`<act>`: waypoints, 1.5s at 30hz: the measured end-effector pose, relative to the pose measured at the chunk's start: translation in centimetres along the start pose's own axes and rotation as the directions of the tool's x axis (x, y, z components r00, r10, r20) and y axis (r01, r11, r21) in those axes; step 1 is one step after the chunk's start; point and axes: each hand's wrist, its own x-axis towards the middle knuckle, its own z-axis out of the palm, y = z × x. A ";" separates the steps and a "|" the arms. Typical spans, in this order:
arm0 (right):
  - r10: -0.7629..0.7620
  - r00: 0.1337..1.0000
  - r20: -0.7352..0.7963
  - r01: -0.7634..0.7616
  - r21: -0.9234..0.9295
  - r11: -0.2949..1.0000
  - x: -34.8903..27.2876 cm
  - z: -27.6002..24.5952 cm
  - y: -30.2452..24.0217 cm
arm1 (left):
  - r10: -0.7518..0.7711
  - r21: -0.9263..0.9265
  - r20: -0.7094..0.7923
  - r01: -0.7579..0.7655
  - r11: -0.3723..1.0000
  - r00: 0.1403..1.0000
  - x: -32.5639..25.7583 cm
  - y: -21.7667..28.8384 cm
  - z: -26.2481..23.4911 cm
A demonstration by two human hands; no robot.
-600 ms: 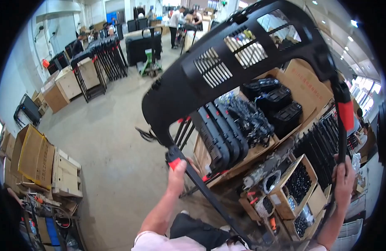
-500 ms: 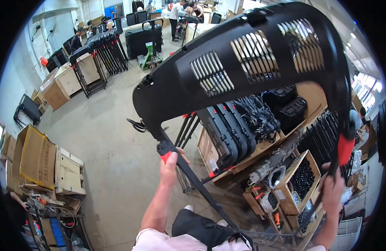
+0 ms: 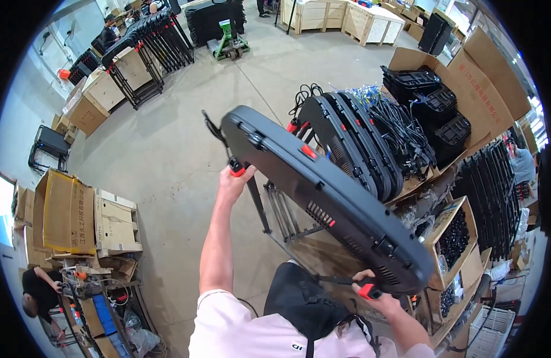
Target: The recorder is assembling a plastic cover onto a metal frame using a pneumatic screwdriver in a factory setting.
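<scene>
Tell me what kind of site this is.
Likely a factory or warehouse assembly floor: bare concrete floor, stacked cardboard boxes, wooden crates, and rows of identical black panels. Left hand and right hand grip one large black panel.

— What lay around you?
— You stood on a grey concrete floor (image 3: 168, 143), with flattened cardboard boxes (image 3: 78, 215) at your left.
— And farther off?
— Wooden crates (image 3: 347, 18) and black racks (image 3: 150, 42).
</scene>
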 end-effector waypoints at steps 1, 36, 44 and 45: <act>-0.002 1.000 0.026 0.002 0.002 1.000 0.5 1.4 0.7 | -0.007 0.007 0.005 0.007 1.000 1.000 1.0 -0.4 0.3; 0.514 0.853 0.084 -0.444 -0.399 0.802 15.2 14.6 11.2 | -0.184 0.622 0.210 0.014 0.783 0.960 7.8 -24.2 11.8; 0.860 0.509 0.006 -0.845 -0.187 0.501 -7.0 12.9 21.4 | -0.990 0.994 0.103 -0.053 0.098 0.097 -21.4 -36.3 -3.6; 0.899 0.436 -0.048 -0.894 -0.134 0.427 -10.6 13.7 23.8 | -1.000 0.997 -0.014 -0.078 -0.012 -0.026 -22.9 -35.9 -2.7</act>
